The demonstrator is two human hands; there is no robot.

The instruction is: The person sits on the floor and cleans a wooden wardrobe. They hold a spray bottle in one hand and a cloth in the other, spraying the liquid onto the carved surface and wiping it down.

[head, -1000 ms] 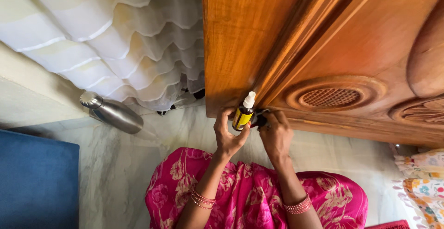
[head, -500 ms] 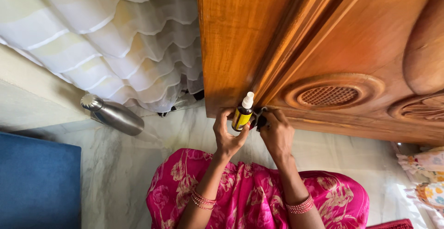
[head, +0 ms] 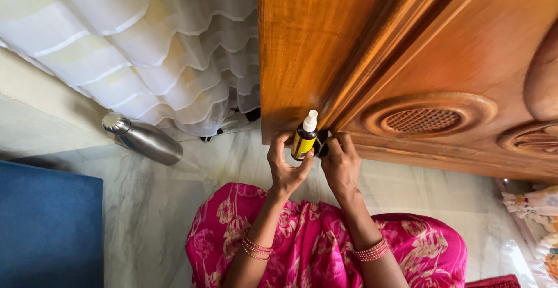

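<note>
At the lower edge of the carved wooden panel point(head: 372, 49), left hand point(head: 285, 169) grips a small dark spray bottle point(head: 304, 139), fingers curled around it. Right hand point(head: 340, 166) pinches a small dark object point(head: 321, 146) just right of it. Steel flask point(head: 141, 139) lies far left on marble floor point(head: 145, 218).

**Marble floor and what rests on it**

The pale, veined marble floor point(head: 157, 206) carries a steel bottle point(head: 142, 139) lying on its side near the white ruffled curtain point(head: 145, 49). A blue mat point(head: 49, 230) lies on the floor at the left. The carved wooden furniture point(head: 418, 61) stands on it.
</note>
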